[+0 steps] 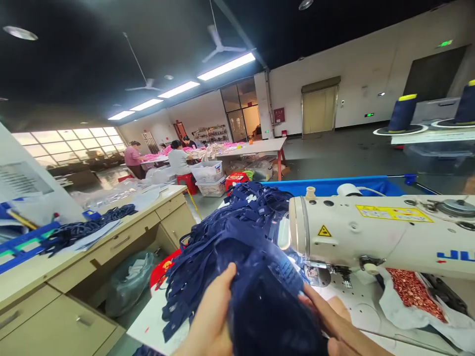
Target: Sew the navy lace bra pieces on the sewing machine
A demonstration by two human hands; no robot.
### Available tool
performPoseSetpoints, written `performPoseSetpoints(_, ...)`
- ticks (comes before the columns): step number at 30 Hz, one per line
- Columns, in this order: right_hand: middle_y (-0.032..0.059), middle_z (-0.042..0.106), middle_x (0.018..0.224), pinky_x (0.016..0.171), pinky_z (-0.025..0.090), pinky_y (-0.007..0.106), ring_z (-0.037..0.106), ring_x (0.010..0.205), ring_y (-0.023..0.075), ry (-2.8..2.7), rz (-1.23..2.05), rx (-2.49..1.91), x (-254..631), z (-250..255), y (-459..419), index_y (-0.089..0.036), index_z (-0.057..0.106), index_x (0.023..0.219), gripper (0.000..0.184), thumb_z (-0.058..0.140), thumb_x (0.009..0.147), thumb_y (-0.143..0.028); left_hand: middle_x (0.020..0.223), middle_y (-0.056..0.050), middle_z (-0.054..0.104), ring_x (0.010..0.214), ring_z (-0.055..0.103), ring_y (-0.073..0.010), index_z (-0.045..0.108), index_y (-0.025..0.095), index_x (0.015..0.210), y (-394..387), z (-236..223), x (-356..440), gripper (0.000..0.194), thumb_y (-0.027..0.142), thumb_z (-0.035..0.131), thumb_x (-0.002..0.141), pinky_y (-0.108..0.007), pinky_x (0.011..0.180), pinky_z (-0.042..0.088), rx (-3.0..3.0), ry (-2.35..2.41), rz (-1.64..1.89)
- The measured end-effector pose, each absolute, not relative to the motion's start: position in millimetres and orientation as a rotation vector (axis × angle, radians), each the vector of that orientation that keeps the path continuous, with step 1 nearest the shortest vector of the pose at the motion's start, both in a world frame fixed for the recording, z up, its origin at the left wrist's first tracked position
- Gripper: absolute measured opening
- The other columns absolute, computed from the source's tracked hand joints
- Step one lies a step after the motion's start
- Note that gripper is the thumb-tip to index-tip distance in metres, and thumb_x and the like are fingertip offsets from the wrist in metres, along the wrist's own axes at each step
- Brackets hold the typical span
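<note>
My left hand (211, 316) grips the left side of a navy blue fabric piece (270, 306) at the bottom of the view, thumb on top. From the right, my right hand (330, 319) pinches the same piece, fingers pressed along its edge. Behind it lies a big heap of navy blue strips (230, 232) on the sewing table (356, 306). The white sewing machine (378, 232) stands just right of the fabric, its lit needle area (315, 269) close to my right hand's fingers.
A beige desk with drawers (111, 247) stands to the left, carrying more navy strips (85, 227). A bag of red bits (411, 291) lies under the machine arm. Blue thread cones (403, 113) stand at the right. Seated people (178, 160) work at far tables.
</note>
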State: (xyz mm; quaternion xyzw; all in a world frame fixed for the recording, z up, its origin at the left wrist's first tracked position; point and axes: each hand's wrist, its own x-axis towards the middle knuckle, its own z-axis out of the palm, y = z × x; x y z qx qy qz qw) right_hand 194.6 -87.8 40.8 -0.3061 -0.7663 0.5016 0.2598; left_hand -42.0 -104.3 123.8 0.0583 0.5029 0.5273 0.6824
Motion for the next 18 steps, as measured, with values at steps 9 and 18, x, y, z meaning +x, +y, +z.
performPoseSetpoints(9, 0.0010, 0.043, 0.140, 0.111, 0.022, 0.039, 0.035, 0.130, 0.0264, -2.102, 1.701, -0.925, 187, 71, -80, -0.029, 0.042, 0.139, 0.060, 0.044, 0.087, -0.059, 0.100, -0.003, 0.069, 0.072, 0.069, -0.0172, 0.036, 0.032, 0.134, -50, 92, -38, 0.067, 0.010, 0.058, 0.075, -0.030, 0.067, 0.056, 0.452, 1.277, 1.436)
performPoseSetpoints(18, -0.0034, 0.038, 0.142, 0.111, -0.003, 0.052, 0.025, 0.135, 0.0247, -2.165, 1.626, -1.108, 190, 71, -72, -0.037, 0.039, 0.138, 0.048, 0.044, 0.091, -0.043, 0.098, -0.003, 0.061, 0.088, 0.062, -0.0208, 0.060, 0.024, 0.117, 20, 104, -71, 0.059, 0.016, 0.073, 0.060, -0.034, 0.089, 0.046, 1.569, 1.695, 1.202)
